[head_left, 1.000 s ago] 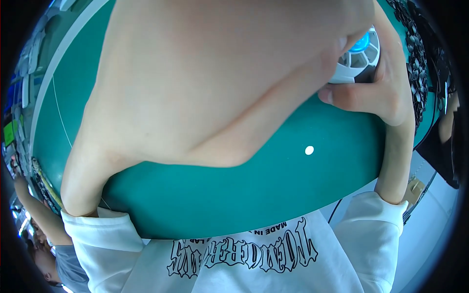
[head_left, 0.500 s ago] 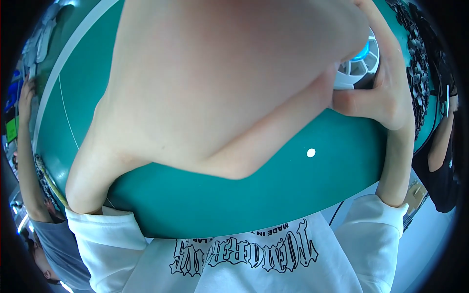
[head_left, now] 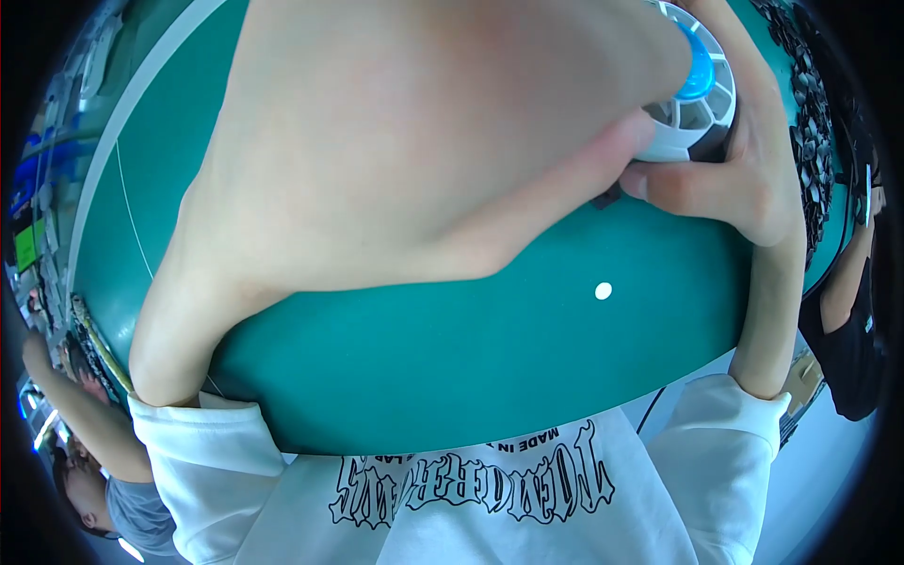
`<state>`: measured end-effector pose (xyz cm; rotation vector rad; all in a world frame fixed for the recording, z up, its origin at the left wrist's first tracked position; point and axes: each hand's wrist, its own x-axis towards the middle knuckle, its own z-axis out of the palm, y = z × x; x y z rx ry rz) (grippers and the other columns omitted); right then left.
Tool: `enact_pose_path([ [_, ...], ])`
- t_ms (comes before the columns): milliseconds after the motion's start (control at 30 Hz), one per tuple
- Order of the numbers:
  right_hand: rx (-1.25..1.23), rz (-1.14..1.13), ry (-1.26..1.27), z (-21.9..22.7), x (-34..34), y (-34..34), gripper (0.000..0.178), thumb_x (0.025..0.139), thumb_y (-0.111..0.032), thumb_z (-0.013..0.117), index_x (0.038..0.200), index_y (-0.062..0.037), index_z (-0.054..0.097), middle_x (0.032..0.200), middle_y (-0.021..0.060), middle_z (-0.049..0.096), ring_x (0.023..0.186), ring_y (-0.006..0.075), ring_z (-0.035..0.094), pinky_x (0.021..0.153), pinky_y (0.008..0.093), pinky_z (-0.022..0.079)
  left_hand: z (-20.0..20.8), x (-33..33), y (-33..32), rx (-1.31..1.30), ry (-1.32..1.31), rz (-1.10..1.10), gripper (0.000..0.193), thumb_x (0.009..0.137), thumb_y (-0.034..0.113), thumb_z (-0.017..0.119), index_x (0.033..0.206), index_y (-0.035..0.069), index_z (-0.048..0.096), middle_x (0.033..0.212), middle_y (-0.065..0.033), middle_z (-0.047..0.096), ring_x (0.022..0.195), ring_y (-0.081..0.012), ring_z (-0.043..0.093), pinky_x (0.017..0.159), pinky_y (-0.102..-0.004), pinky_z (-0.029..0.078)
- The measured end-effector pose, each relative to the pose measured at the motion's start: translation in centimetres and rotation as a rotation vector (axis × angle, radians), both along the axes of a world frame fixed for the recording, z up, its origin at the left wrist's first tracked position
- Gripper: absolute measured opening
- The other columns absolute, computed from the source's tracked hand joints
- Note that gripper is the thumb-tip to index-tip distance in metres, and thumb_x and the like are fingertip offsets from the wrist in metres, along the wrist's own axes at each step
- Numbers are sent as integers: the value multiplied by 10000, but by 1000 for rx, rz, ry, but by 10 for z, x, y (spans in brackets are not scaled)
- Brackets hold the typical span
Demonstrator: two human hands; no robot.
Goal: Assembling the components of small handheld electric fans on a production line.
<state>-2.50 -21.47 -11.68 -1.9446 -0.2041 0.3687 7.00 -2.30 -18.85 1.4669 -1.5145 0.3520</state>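
A white round spoked part [head_left: 721, 89] with a blue hub [head_left: 699, 71] and a dark section at its lower edge shows at the upper right, just above the green table. My right hand [head_left: 753, 179] curls round its right and lower side, thumb below the rim. Large in the foreground, my left hand [head_left: 424, 160] covers the part's left side. Its thumb tip lies at the white rim, and a bent finger reaches over the hub. The other left fingertips are hidden. A small dark piece [head_left: 607, 198] peeks out under the thumbs.
On the green table [head_left: 452, 377] lies a small white disc [head_left: 604, 291]. A heap of small black parts [head_left: 812, 141] lines the right side. People sit or stand at both sides, one arm [head_left: 85, 410] at the lower left. A thin pale line [head_left: 132, 212] crosses the table's left.
More of the blue hub and spokes shows as my left hand shifts and its thumb edge rises slightly. The dark piece under the thumbs has come into view. The left person's arm has dropped.
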Motion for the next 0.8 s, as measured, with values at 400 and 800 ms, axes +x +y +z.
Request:
enact_pose_path([
  [400,-617,150,-801,-4,-65,-16,219,748,-24,834,915,24,700,711,65,622,578,137,583,511,231,417,-6,-3,8,-80,24,101,435,764,105,811,1156,-7,660,942,-133,671,789,-311,677,666,-350,528],
  [800,-827,45,-954,-15,-43,6,172,758,33,811,909,9,729,754,50,667,556,107,586,478,230,414,3,-5,35,-179,-12,206,442,761,106,813,1161,-8,663,943,-134,673,787,-311,678,665,-349,530],
])
